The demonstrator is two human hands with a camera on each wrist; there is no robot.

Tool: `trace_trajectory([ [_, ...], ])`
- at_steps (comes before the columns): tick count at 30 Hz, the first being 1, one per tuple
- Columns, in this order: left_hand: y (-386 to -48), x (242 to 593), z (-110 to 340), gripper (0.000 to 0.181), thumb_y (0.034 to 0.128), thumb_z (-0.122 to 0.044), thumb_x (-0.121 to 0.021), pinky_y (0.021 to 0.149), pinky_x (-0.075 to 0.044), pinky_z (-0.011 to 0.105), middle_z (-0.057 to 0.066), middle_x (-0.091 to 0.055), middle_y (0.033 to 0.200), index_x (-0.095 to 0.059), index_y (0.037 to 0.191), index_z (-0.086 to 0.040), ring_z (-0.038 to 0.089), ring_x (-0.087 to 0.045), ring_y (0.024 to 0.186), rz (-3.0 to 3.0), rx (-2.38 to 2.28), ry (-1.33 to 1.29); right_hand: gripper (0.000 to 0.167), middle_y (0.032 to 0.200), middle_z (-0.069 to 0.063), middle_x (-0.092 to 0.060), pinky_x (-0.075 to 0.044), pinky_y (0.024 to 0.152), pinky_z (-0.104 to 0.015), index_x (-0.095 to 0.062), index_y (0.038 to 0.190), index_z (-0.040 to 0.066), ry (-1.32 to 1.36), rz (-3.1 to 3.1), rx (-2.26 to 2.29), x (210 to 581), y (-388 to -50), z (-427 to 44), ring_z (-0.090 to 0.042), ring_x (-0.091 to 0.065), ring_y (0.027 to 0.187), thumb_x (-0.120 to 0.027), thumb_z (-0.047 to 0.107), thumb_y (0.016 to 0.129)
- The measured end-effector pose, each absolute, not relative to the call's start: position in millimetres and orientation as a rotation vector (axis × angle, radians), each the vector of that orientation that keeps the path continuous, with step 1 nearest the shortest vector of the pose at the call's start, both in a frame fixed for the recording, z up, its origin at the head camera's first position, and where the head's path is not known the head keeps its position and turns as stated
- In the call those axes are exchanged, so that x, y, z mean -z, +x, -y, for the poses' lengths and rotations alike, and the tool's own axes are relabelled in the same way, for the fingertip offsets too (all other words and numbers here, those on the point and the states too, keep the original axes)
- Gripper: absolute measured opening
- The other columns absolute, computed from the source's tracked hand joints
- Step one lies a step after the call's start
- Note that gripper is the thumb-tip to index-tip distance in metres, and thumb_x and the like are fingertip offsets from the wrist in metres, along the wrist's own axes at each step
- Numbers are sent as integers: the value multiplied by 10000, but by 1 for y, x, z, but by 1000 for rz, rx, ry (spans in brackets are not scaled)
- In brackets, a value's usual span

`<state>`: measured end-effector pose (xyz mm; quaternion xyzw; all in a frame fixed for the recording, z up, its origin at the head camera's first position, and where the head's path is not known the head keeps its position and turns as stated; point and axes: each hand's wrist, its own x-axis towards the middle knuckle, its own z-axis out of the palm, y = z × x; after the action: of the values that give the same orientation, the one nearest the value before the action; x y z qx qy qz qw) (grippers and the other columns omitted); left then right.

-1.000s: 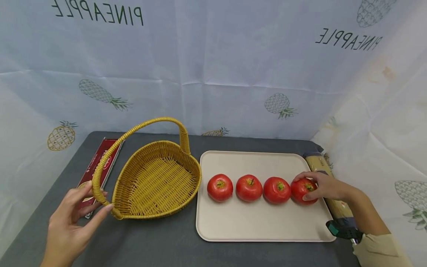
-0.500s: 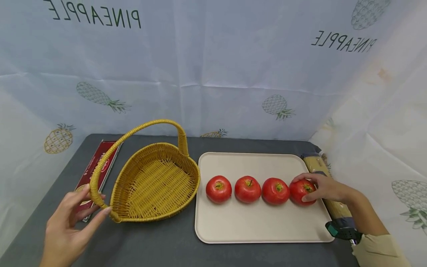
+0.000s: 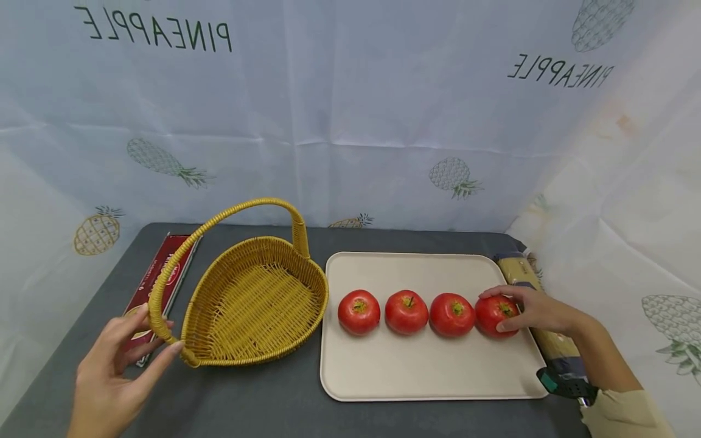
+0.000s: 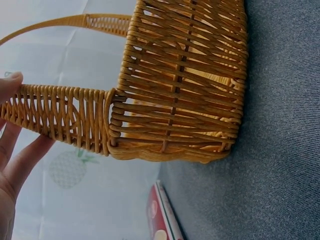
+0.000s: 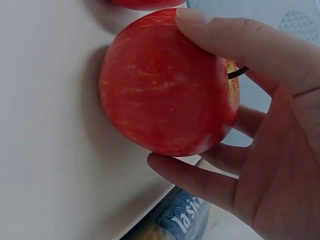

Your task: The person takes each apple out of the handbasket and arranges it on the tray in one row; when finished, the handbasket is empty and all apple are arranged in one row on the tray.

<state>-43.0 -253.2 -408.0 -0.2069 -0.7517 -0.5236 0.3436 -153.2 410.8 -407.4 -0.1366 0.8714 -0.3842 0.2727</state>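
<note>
In the head view a yellow wicker basket (image 3: pixel 254 316) with a tall arched handle (image 3: pixel 221 216) stands on the left, and nothing lies in it. My left hand (image 3: pixel 109 371) pinches the near end of that handle between thumb and fingers. The left wrist view shows the basket's woven side (image 4: pixel 185 90) resting on the grey cloth. On the right, my right hand (image 3: pixel 539 313) grips the rightmost red apple (image 3: pixel 487 317), thumb on one side and fingers on the other. This apple sits on the beige tray (image 3: pixel 427 377), in a row with several apples (image 3: pixel 406 313).
A red flat package (image 3: pixel 164 267) lies behind the left hand, partly hidden by the basket handle. Along the tray's right edge lies a yellowish bag with dark blue ends (image 3: pixel 555 344), partly under the right arm. A pineapple-print curtain (image 3: pixel 383 121) hangs behind the table.
The view has shifted slightly. Both hands keep their holds on the basket handle and the apple, and nothing on the table has visibly moved.
</note>
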Motion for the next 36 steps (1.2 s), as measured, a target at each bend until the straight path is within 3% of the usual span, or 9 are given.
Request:
trace_trajectory([
  [7, -43, 407, 254, 828, 825, -336, -798, 889, -543, 71, -78, -643, 1184, -482, 1362, 210, -17, -671, 1105, 2005, 1303, -492, 776, 1451, -333, -462, -652, 789, -271, -457, 1484, 22, -387, -2459, 949, 402, -149, -407, -466, -498, 1263, -815, 273, 844],
  [12, -44, 406, 255, 740, 857, -209, -816, 887, -532, 43, -112, -658, 1192, -476, 1378, 192, -55, -672, 1094, 2038, 1245, -455, 735, 1513, -333, -407, -645, 868, -553, -462, 1479, 32, -463, -2554, 956, 397, -147, -404, -641, -399, 1333, -788, 259, 861],
  [16, -46, 405, 255, 788, 880, -343, -782, 863, -508, -2, -193, -634, 1212, -474, 1397, 166, -134, -650, 1087, 2075, 1142, -428, 669, 1531, -306, -402, -544, 898, -750, -477, 1472, 52, -486, -2633, 946, 393, -145, -398, -624, -379, 1352, -746, 254, 894],
  [21, -46, 390, 246, 858, 840, -497, -776, 921, -476, -13, -206, -588, 1279, -541, 1343, 158, -125, -613, 1139, 2044, 1075, -339, 682, 1546, -260, -410, -502, 909, -797, -497, 1472, 109, -472, -2742, 894, 392, -144, -387, -488, -369, 1366, -773, 309, 881],
  [25, -45, 371, 237, 883, 853, -623, -715, 933, -445, -51, -221, -559, 1320, -601, 1295, 133, -109, -549, 1214, 2027, 944, -308, 748, 1584, -284, -352, -486, 891, -825, -484, 1495, 137, -494, -2817, 825, 392, -147, -379, -527, -327, 1398, -797, 354, 851],
  [28, -48, 358, 230, 872, 884, -681, -655, 925, -386, -69, -62, -646, 1266, -635, 1262, 105, -138, -487, 1258, 2033, 807, -347, 805, 1604, -275, -336, -440, 923, -855, -466, 1518, 159, -523, -2880, 761, 393, -149, -373, -536, -299, 1424, -819, 380, 829],
  [31, -53, 349, 223, 814, 921, -673, -623, 1006, -361, -33, 203, -663, 1202, -659, 1230, 78, -85, -482, 1297, 2007, 711, -427, 851, 1618, -256, -329, -361, 967, -890, -452, 1532, 183, -543, -2939, 698, 393, -151, -366, -534, -283, 1446, -836, 408, 807],
  [33, -57, 342, 217, 775, 935, -664, -613, 1083, -349, 1, 317, -625, 1171, -675, 1200, 62, 46, -545, 1282, 1973, 662, -482, 892, 1630, -241, -314, -312, 983, -908, -432, 1544, 199, -538, -2967, 667, 392, -152, -360, -535, -250, 1472, -846, 438, 791],
  [36, -62, 332, 209, 720, 945, -642, -618, 1156, -357, 60, 323, -628, 1179, -694, 1163, 40, 310, -583, 1225, 1917, 619, -554, 944, 1650, -232, -275, -274, 1002, -916, -398, 1560, 207, -544, -2981, 657, 389, -155, -349, -535, -189, 1509, -855, 466, 775],
])
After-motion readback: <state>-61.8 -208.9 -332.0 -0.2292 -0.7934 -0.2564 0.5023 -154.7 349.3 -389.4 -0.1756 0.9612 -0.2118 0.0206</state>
